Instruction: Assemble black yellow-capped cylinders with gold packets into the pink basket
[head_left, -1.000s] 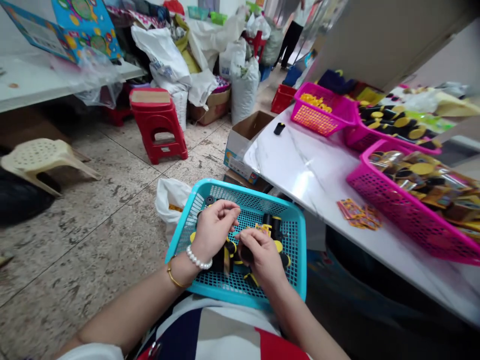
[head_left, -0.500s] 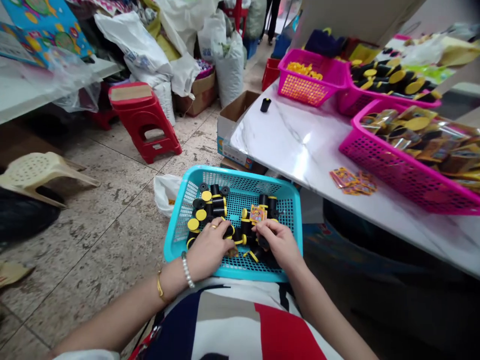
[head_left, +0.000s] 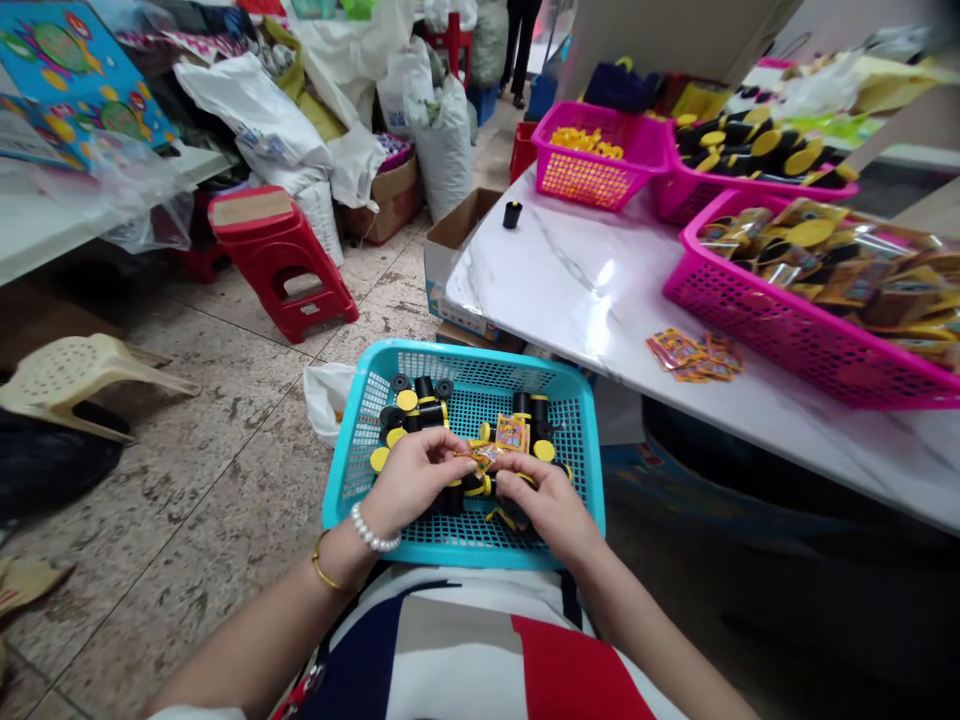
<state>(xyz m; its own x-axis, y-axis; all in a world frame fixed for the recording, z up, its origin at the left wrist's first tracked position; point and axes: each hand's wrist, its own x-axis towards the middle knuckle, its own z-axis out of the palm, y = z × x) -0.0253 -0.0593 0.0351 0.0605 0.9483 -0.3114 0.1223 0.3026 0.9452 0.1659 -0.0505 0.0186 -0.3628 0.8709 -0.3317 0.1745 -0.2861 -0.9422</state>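
A turquoise basket [head_left: 346, 430] rests at my lap, holding several small black cylinders with yellow caps [head_left: 424, 388]. Over its middle, my left hand [head_left: 424, 472] pinches the left end of a small shiny orange-yellow packet [head_left: 487, 456] between thumb and fingertips. From the right, my right hand [head_left: 546, 500] has its fingers closed at the packet's other end. What lies under the right fingers is partly hidden. Just beyond the packet, a printed orange card [head_left: 512, 432] lies on the black and yellow pieces.
A white table [head_left: 555, 290] on the right bears a pile of printed cards [head_left: 694, 354], a black cylinder [head_left: 512, 214] and pink baskets [head_left: 795, 310] of filled packets and parts. A red stool [head_left: 281, 260] and a cream plastic stool [head_left: 86, 375] stand on the floor at left.
My left hand has risen from among the pieces and come toward my right hand. A shiny packet now stretches between the fingertips. The view has shifted slightly.
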